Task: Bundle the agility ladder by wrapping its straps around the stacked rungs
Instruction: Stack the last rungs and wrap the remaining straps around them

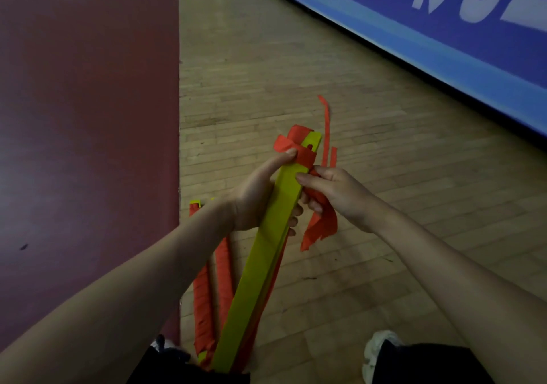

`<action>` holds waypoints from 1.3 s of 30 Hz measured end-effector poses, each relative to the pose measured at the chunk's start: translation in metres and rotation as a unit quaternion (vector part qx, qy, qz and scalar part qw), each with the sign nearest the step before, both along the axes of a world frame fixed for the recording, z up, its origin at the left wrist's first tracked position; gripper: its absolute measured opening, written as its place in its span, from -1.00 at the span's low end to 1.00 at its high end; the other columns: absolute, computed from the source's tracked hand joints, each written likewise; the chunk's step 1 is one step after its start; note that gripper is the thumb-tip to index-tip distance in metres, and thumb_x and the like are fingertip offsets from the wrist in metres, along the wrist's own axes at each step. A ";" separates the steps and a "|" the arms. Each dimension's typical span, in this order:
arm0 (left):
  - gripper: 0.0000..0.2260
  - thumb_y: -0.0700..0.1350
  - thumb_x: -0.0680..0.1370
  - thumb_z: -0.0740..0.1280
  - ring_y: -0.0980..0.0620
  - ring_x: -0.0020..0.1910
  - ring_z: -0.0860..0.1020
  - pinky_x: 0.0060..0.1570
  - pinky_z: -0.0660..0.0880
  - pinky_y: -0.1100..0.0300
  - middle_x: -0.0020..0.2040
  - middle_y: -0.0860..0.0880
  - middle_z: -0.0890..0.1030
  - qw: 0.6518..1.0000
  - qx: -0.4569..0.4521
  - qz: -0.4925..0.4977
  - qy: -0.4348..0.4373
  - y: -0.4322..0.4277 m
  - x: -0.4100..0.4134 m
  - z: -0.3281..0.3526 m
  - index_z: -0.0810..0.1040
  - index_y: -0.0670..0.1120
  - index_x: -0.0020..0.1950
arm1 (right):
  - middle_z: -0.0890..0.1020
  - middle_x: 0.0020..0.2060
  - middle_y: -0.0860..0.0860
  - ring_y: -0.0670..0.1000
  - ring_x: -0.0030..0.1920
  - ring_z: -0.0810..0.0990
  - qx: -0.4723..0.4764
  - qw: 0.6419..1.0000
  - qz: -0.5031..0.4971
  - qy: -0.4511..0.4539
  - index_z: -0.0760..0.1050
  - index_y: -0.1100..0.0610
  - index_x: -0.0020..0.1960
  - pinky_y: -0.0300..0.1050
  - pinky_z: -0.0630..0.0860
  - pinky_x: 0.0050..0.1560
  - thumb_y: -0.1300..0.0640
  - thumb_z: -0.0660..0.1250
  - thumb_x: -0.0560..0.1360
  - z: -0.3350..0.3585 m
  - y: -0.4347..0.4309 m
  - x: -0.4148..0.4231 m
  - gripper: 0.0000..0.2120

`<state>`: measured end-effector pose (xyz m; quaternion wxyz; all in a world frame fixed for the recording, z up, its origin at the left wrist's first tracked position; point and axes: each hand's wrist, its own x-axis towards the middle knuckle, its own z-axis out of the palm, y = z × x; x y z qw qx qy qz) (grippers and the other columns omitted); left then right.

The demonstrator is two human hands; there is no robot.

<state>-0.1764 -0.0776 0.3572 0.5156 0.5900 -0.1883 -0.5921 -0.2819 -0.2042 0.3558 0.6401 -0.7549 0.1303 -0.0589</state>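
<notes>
In the head view, the stacked rungs (266,253) of the agility ladder are held in front of the person as a long yellow-green bundle. The bundle is tilted, with its near end low between the legs and its far end raised over the wooden floor (399,182).

The bundle is gripped by the left hand (254,197) from the left side. The thumb is laid along the top face towards the far end, and the fingers are curled underneath, so that their tips are seen at the right edge.

A red strap (296,144) is looped around the far end of the rungs, just beyond the left thumb.

The strap is pinched by the right hand (337,194) at the right edge of the bundle, with one fingertip resting on the yellow face. A loose strap end (321,230) is seen hanging below this hand. A thin strap tail (326,123) is seen trailing away beyond the far end of the rungs.

More pleated strap lengths (204,303) are seen hanging under the left forearm, to the left of the bundle.

A maroon floor area (88,117) lies on the left, and a blue banner (444,43) with white lettering runs along the far right. A white shoe (379,351) is seen at the near right.
</notes>
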 end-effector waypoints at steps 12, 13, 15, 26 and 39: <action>-0.82 -0.13 0.39 0.50 0.10 0.04 0.54 0.11 0.40 0.01 -0.17 0.10 0.62 0.941 -0.102 0.311 -0.086 -0.013 0.006 0.003 0.51 0.04 -0.22 | 0.48 -0.42 0.07 -0.08 -0.55 0.38 -0.010 0.999 -0.040 -0.005 0.49 0.18 -0.18 -0.28 0.33 -0.49 0.17 0.21 0.62 -0.002 0.002 0.002 -0.78; -0.81 -0.12 0.39 0.50 0.10 0.02 0.55 0.11 0.40 0.01 -0.19 0.10 0.61 0.937 -0.107 0.322 -0.079 -0.013 0.005 0.002 0.50 0.04 -0.25 | 0.49 -0.42 0.07 -0.08 -0.55 0.38 -0.014 0.999 -0.043 -0.006 0.49 0.17 -0.20 -0.28 0.33 -0.49 0.16 0.22 0.61 -0.002 0.003 0.003 -0.77; -0.79 -0.10 0.41 0.48 0.10 0.00 0.56 0.11 0.39 -0.01 -0.18 0.10 0.61 0.930 -0.117 0.341 -0.074 -0.014 0.005 -0.001 0.46 0.04 -0.28 | 0.50 -0.43 0.06 -0.07 -0.54 0.40 -0.028 0.999 -0.046 -0.004 0.49 0.13 -0.23 -0.26 0.34 -0.47 0.15 0.22 0.61 -0.002 0.002 0.005 -0.75; -0.82 -0.18 0.43 0.45 0.15 -0.18 0.53 0.02 0.34 0.07 -0.27 0.09 0.57 0.921 -0.164 0.321 -0.145 -0.013 -0.003 -0.005 0.49 0.02 -0.27 | 0.49 -0.45 0.06 -0.07 -0.58 0.41 -0.026 0.991 -0.129 -0.008 0.49 0.12 -0.24 -0.15 0.34 -0.45 0.15 0.22 0.60 -0.004 -0.010 0.012 -0.75; -0.86 -0.21 0.55 0.30 0.05 -0.11 0.60 -0.07 0.46 0.21 -0.13 -0.02 0.62 0.963 -0.150 0.214 -0.066 -0.008 0.006 -0.006 0.60 -0.03 -0.15 | 0.49 -0.47 0.05 -0.08 -0.60 0.38 0.055 0.996 -0.055 -0.043 0.50 0.17 -0.18 -0.27 0.32 -0.54 0.23 0.21 0.60 0.003 -0.003 0.002 -0.81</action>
